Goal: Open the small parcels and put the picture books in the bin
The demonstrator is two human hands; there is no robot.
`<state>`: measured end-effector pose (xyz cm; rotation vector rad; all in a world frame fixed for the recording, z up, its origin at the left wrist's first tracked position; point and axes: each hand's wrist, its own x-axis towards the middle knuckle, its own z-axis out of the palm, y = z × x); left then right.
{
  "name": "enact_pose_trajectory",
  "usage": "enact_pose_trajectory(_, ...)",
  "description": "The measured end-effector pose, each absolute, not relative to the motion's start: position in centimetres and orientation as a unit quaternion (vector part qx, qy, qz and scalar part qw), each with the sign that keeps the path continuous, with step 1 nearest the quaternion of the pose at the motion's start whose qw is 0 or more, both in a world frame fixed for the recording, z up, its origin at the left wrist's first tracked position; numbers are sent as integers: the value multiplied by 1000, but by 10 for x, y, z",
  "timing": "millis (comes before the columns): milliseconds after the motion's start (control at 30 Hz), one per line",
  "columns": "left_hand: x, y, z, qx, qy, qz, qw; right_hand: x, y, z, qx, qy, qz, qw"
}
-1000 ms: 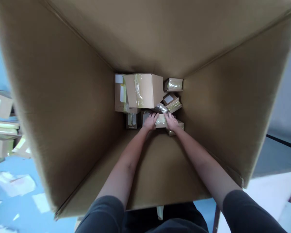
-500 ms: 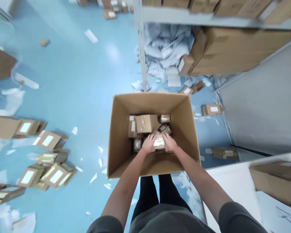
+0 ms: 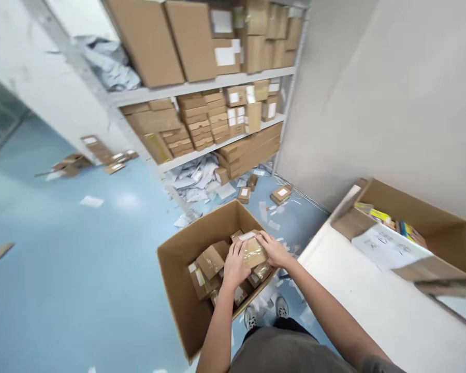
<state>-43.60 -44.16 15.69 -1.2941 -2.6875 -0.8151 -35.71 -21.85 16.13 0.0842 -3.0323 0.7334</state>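
A small taped box (image 3: 255, 255), brown with shiny clear tape across it, is held between a person's two hands, above the other boxes in a large open carton (image 3: 180, 298) and toward its right side. The left hand (image 3: 236, 265) clasps its left side and the right hand (image 3: 272, 249) its right — the grip of each is closed only as far as the box allows, fingers curved over the top. Below and to the left in the carton lie more brown boxes (image 3: 210, 262), jumbled together. The carton stands on a blue floor (image 3: 108, 300), with the person's shoes (image 3: 250, 317) just beside its near edge. To the right, a white bench (image 3: 349, 285) carries an open box (image 3: 442, 217) with colourful packs (image 3: 382, 216) inside. Beyond the carton, metal shelving (image 3: 204, 83) holds rows of brown boxes — paper scraps litter the floor nearby.
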Motion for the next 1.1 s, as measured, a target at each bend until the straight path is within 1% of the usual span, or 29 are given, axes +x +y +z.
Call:
enact_pose_trajectory(133,-422,-375,198,-542,-803,-249,4,-287,-178,187,-92,-964,240,68)
enact_pose_trajectory(233,-392,-305,206,-620,-748,-232,-53,-218,-142,190,-193,-946,245,93)
enact_pose_trajectory(333,-341,-229,196,-688,-689,-198,-118,-136,-108,181,-292,-918,247,109)
enact_pose_trajectory(433,-275,-158,175,-738,-634,-163,-163,-49,-79,162,-379,-885,246,112)
enact_pose_trajectory(600,-160,-72,130,-781,-570,-108,-230,71,-42,116,-495,-824,262,86)
enact_pose_trajectory(700,-109,-46,106,-759,-586,-70,-274,109,-28,90,-540,-788,287,74)
enact_pose_trajectory(767,-87,-38,94,-736,-613,-65,-279,121,-19,80,-548,-777,301,78)
enact_pose_trajectory(867,-75,-35,83,-700,-653,-82,-278,125,-9,73,-542,-776,312,78)
enact_pose_trajectory(933,-77,-37,78,-655,-687,-116,-294,124,-6,71,-547,-770,317,86)
enact_pose_trajectory(1000,-80,-42,73,-589,-719,-166,-328,122,-8,67,-569,-749,320,117)
enact_pose_trajectory(1100,-79,-45,67,-518,-716,-230,-407,118,-19,60,-607,-704,308,201)
